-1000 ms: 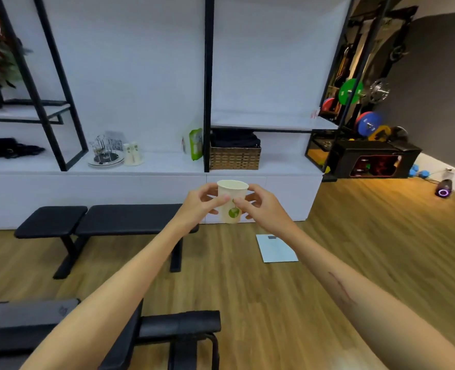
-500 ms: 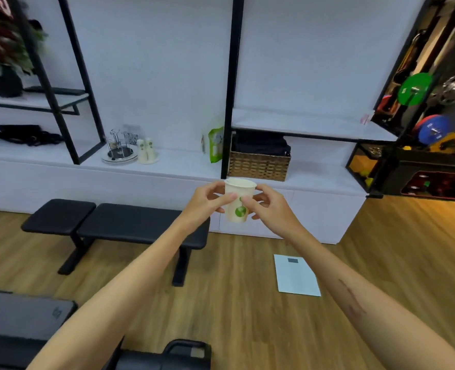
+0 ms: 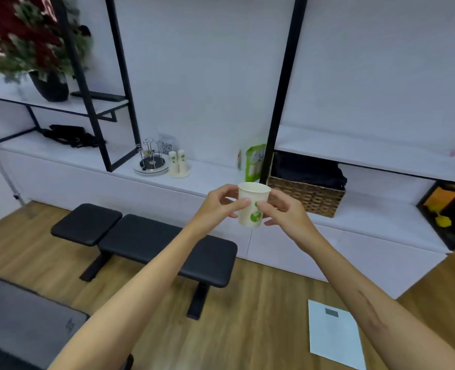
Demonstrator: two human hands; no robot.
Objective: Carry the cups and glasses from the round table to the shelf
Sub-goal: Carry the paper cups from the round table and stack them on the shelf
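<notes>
1. Step in hand, as judged: the carry leg. A single paper cup [image 3: 253,205] is in transit toward the shelf [image 3: 207,180]; the round table is not in view.
2. Grip: left hand [image 3: 217,206] and right hand [image 3: 285,213] both pinch the cup's wall from opposite sides, thumbs and fingertips closed on it. Cup upright, white with green print, mouth open; whether it holds anything cannot be told.
3. Cup location: mid-air at frame centre, held in front of the shelf's front edge, not touching it.
4. Shelf contents: at 11 o'clock from the cup, a pair of stacked paper cups [image 3: 178,162] of the same pattern, just beside a wire glass rack [image 3: 151,158] on a plate. At 12 o'clock, a green packet [image 3: 254,162]. At 2 o'clock, a wicker basket [image 3: 307,194].
5. Obstacle: a black bench [image 3: 143,241] stands on the floor at 7 o'clock, between the person and the cup stacks. A white floor scale [image 3: 333,335] lies at 5 o'clock.
6. Next move, as judged: close in on the shelf, skirting the bench, and set the cup down on bare surface near the stacked cups. Light paper wall; squeeze gently, and release one hand before placing.
</notes>
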